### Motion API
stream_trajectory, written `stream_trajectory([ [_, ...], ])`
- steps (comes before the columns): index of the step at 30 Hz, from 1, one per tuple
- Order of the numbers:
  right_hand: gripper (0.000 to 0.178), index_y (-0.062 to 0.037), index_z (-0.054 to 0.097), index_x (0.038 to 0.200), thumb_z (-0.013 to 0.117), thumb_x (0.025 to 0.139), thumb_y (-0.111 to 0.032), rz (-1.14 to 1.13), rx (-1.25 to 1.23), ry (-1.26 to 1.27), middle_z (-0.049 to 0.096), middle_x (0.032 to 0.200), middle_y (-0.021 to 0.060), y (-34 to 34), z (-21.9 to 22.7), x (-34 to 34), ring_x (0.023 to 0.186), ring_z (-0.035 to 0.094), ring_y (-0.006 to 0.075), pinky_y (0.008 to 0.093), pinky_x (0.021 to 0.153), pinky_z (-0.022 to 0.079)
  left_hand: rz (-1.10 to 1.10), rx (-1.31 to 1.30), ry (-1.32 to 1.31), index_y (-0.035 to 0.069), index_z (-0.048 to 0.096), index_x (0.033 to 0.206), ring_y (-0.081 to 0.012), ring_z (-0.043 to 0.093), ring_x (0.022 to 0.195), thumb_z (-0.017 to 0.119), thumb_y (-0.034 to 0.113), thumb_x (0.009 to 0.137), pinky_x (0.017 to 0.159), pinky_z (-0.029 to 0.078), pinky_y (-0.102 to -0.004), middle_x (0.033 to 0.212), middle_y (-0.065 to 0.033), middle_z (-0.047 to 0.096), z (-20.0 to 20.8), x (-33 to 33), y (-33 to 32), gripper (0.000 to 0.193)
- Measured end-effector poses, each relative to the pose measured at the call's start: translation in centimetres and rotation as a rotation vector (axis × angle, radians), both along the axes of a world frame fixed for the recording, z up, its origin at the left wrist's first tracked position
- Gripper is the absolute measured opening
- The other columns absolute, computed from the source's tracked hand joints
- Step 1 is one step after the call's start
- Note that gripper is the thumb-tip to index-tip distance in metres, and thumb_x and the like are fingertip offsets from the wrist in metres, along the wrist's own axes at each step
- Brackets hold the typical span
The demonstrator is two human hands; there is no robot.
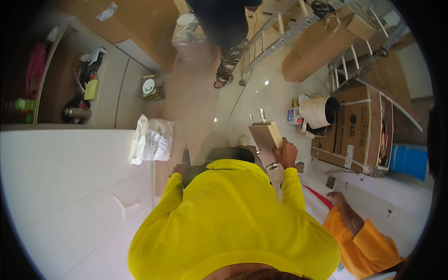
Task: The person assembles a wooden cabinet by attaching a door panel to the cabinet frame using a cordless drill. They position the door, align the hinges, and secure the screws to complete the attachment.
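My left hand (177, 170), low at my side, is closed on a dark power drill (186, 157) that points away from me; its grip is mostly hidden. On the right, my right hand (285, 153) grips the near edge of a thick brown wooden panel (265, 137). The panel is tilted in front of me. Shiny metal fittings (263, 115), which look like hinges, stick out at its far end, and another metal fitting (273, 166) shows by its near end.
Ahead stands a person in camouflage trousers (228, 60), beside an aluminium ladder (275, 37). At lower right is another person's orange sleeve (368, 247). A white sack (156, 140) sits by the left white surface (70, 163). Cartons (347, 128) and a cylindrical bucket (315, 113) stand right.
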State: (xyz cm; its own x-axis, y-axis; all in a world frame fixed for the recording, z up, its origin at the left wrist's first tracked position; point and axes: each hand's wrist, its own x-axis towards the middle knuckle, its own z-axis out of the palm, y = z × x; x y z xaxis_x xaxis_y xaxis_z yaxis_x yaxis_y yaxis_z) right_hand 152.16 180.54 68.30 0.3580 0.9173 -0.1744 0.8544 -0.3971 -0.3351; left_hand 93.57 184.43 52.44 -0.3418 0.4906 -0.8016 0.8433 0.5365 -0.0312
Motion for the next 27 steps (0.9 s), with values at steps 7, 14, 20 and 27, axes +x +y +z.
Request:
stream_trajectory([
  [7,0.045,0.0012,0.074,0.106,0.083,0.077,-0.032,0.122,0.017,0.009,0.078,0.090,0.0293,15.1,3.3,1.2,0.086,0.076,0.0512,0.0585,0.079,0.061,0.137,-0.065,-0.008,0.001,0.076,0.133,-0.0428,0.067,0.140,0.079,0.048,0.095,0.113,0.055,-0.0532,0.145,-0.0269,0.072,1.3,3.3,2.6,0.061],
  [14,0.048,0.0007,0.075,0.107,0.086,0.076,-0.034,0.182,0.008,-0.030,0.078,0.092,0.0297,32.3,5.1,-0.7,0.086,0.077,0.0501,0.0574,0.080,0.061,0.197,-0.146,-0.047,0.001,0.072,0.139,-0.0431,0.065,0.142,0.078,0.052,0.093,0.116,0.054,-0.0532,0.149,-0.0267,0.069,-3.3,0.9,7.8,0.069],
  [20,0.052,0.0003,0.076,0.110,0.091,0.077,-0.036,0.193,0.007,-0.084,0.079,0.088,0.0258,46.4,7.9,-3.1,0.084,0.076,0.0494,0.0571,0.079,0.061,0.140,-0.213,-0.093,0.001,0.069,0.144,-0.0434,0.064,0.143,0.078,0.056,0.091,0.117,0.052,-0.0531,0.152,-0.0265,0.067,-5.5,-4.3,17.7,0.077],
  [27,0.052,0.0002,0.074,0.113,0.088,0.079,-0.037,0.134,0.165,-0.088,0.079,0.089,0.0262,60.4,11.8,-3.7,0.084,0.076,0.0498,0.0567,0.078,0.061,0.068,-0.273,-0.094,0.001,0.065,0.150,-0.0437,0.062,0.145,0.077,0.060,0.089,0.120,0.051,-0.0530,0.157,-0.0262,0.064,-6.7,-7.8,31.8,0.086],
])
